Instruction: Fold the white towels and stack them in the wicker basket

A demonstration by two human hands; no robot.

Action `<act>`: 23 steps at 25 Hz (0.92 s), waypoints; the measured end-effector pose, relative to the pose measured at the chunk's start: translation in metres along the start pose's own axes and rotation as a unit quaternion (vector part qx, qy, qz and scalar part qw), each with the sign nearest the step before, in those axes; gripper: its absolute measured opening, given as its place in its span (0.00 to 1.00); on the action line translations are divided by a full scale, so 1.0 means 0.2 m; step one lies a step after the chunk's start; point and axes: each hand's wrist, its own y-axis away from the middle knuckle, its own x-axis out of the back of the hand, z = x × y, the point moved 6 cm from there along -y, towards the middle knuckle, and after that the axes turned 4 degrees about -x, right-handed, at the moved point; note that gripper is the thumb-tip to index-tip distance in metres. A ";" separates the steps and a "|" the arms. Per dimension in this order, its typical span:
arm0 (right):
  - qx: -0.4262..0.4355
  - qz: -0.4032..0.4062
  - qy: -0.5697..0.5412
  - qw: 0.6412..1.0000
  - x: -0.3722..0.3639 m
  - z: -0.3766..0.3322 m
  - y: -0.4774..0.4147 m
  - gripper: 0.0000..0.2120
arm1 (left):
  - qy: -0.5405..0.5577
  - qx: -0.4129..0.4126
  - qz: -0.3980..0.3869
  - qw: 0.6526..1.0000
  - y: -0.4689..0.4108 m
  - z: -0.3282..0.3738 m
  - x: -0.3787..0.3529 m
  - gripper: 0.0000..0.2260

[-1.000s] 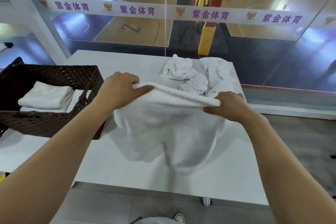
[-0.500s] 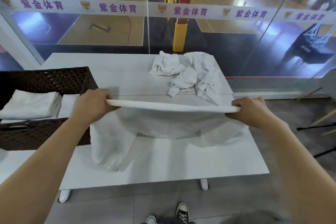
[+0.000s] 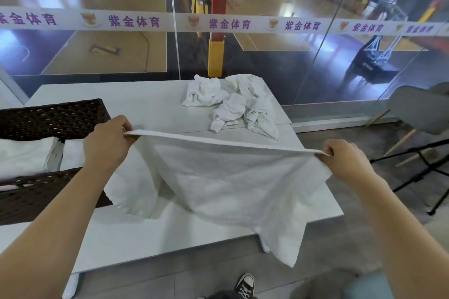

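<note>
Head view, t = now. Compared with half a second ago, both hands have drawn further apart and the edge held between them runs straighter. The cloth that sagged under the left side has spread, and one corner now drops past the desk's near edge.

I note the left hand (image 3: 107,145) pinching the left end of the towel (image 3: 230,177) at its upper edge, fingers curled over the hem. The right hand (image 3: 345,160) is clamped the same way on the right end. The hands are well apart with the hem taut between them.

The towel hangs over the right half of the desk (image 3: 150,107). Its lower part lies on the surface, and a left lobe droops just beside the wicker basket (image 3: 48,116).

The wicker basket sits at the desk's left edge, cut off by the frame. Inside it are folded towels (image 3: 24,155), white, in two lots side by side. My view of the right lot is partly blocked by the left forearm.

The crumpled towels (image 3: 233,102) lie in a heap at the far right corner of the desk.

Beyond the far edge is a glass wall (image 3: 291,68) carrying a white banner (image 3: 228,24) with purple characters. Off the desk to the right are a grey chair (image 3: 422,109) and a black stand (image 3: 432,167). A sneaker (image 3: 245,285) is on the floor below the near edge.
</note>
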 end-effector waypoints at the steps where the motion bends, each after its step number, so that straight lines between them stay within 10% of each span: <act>1: -0.029 0.051 -0.025 0.998 0.04 0.02 0.03 0.14 | -0.006 0.004 -0.001 1.000 0.02 0.00 -0.02 0.07; 9: -0.161 0.222 -0.359 0.892 0.10 0.15 0.20 0.05 | -0.006 0.099 0.032 0.995 0.28 -0.12 -0.11 0.05; 19: -0.142 0.477 -0.390 0.774 0.31 0.36 -0.06 0.14 | 0.082 0.030 0.242 0.966 0.32 0.16 0.17 0.05; 23: -0.186 0.437 -0.431 0.767 0.09 0.67 -0.55 0.26 | 0.043 0.019 0.282 0.958 0.32 0.17 0.12 0.03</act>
